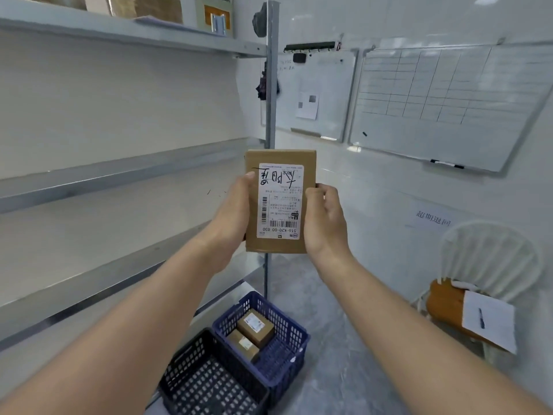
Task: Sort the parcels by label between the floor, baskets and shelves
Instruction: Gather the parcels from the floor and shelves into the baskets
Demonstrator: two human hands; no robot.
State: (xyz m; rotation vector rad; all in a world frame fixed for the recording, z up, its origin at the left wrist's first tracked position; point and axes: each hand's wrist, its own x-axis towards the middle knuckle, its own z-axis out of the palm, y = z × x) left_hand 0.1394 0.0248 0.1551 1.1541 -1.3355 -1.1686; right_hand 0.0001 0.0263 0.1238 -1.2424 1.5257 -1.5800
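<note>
Obs.: you hold one brown parcel (280, 245) up w/ both hands. It is in the air at the right end of the shelving (119, 175), in front of the upright post (270, 100) and above the baskets, resting on nothing. Your left hand (232, 211) grips the parcel's left edge, thumb laid on the front face beside the label (278, 187). Your right hand (324, 220) clasps the right edge; how its fingers lie behind cannot be told. The label faces you but reads upside down: printed code at the bottom edge, handwritten chars near the top. On the floor (344, 354) by the foot of the post, the blue basket (287, 317) holds two small parcels (255, 327), toward the side next to the black basket (191, 366), which touches it. Risks: (1) misread. The label is inverted and your thumb sits at its edge, so a wrong basket or shelf is likely unless you rotate it first. (2) Drop. The grip is on the edges only, w/ no support under. Freeing one hand to turn the parcel could let it slip down onto a basket rim.
</note>
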